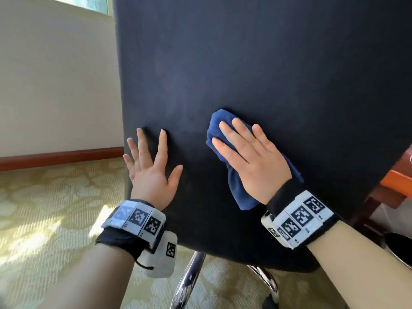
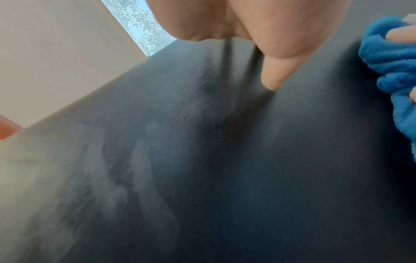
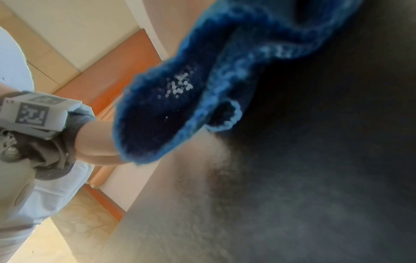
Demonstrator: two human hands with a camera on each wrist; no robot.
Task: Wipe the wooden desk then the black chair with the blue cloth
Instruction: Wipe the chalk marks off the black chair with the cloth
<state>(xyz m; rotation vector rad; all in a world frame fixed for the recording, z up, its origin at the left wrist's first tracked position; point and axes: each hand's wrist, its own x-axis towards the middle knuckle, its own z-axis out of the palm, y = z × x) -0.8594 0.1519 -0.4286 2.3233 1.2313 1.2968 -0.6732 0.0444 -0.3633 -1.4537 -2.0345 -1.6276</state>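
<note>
surface: black chair [image 1: 245,63] back | on it: blue cloth [image 1: 236,186], pressed flat | below: patterned carpet [image 1: 44,219]

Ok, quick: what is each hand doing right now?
Left hand: open, fingers spread, resting flat on the black chair, holding nothing.
Right hand: open, straight fingers pressing the blue cloth against the chair.

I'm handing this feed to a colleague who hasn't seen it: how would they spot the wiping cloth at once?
Find the large black chair back that fills most of the head view. Low on it, the right hand presses flat on a crumpled blue cloth. It is the only blue, fuzzy thing there; the left hand beside it is bare.
</note>
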